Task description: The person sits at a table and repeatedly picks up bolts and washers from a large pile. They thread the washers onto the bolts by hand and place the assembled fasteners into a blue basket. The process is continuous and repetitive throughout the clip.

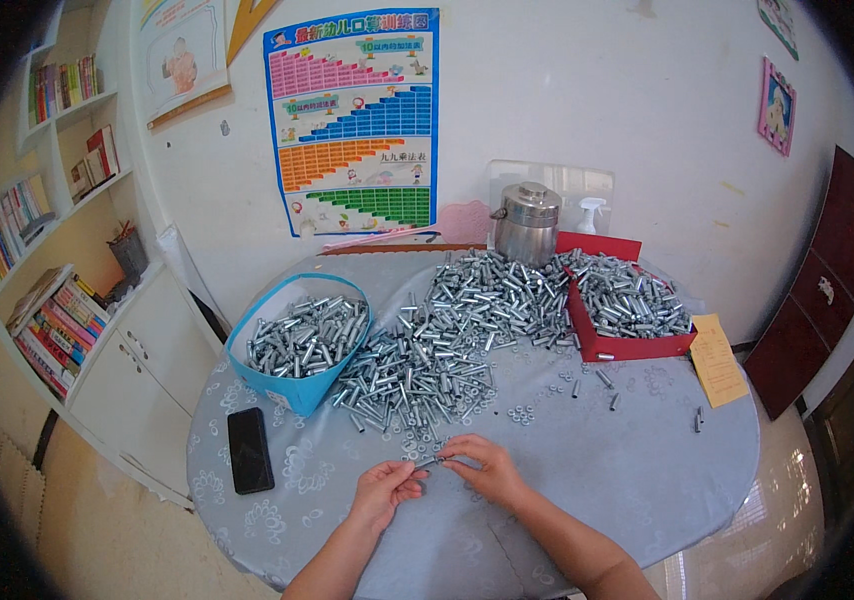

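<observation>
Near the front of the table, my left hand [388, 490] pinches one end of a small silver expansion bolt [429, 463] between thumb and fingers. My right hand [483, 467] closes its fingertips on the bolt's other end; whether a nut or washer is also between them is too small to tell. The bolt lies roughly level between the two hands. Just beyond them are loose washers [417, 447] and the near edge of a big heap of similar silver bolts [427, 365].
A blue bin [294, 388] full of bolts stands left, a black phone [250, 451] nearer me. At right is a red box [637, 348] heaped with metal pieces, beside a yellow paper [717, 362]. A steel pot [528, 225] and white spray bottle [591, 213] stand behind.
</observation>
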